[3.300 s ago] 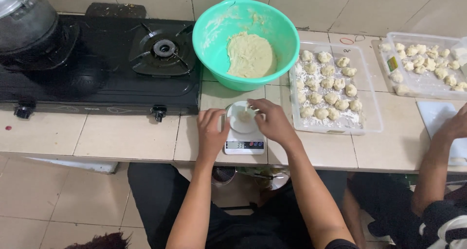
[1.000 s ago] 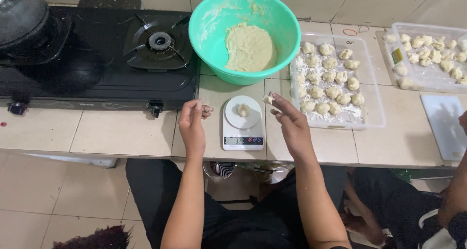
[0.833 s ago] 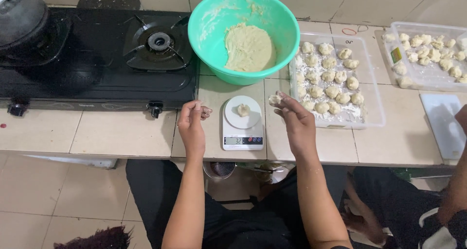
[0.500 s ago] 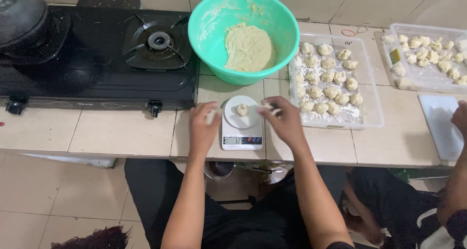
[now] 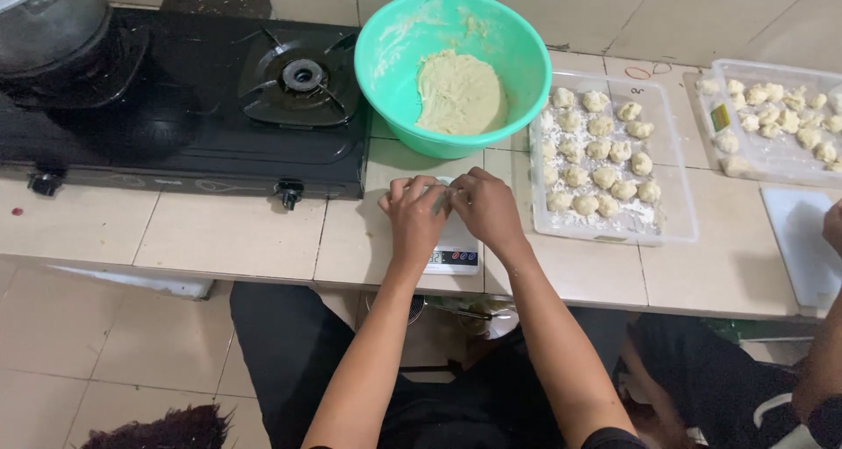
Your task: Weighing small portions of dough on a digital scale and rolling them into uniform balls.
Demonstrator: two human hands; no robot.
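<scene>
My left hand (image 5: 415,214) and my right hand (image 5: 488,207) meet over a small white kitchen scale (image 5: 456,258) on the tiled counter. Their fingertips are pinched together above the scale's plate, closed on the small piece of pale dough that lay there. The piece itself is hidden under my fingers. Just behind my hands stands a green plastic bowl (image 5: 379,56) with a lump of pale dough (image 5: 458,91) inside. To the right lies a clear floured tray (image 5: 677,228) with several small dough balls (image 5: 605,177) in rows.
A black gas stove (image 5: 175,124) fills the counter's left, with a metal pot (image 5: 48,19) on its far burner. A second clear tray of dough pieces (image 5: 772,129) sits at far right. Another person's hand (image 5: 833,225) rests by a white board (image 5: 802,247).
My hands, apart beside the scale a second ago, have come together over its plate and cover the dough piece that lay there in plain view.
</scene>
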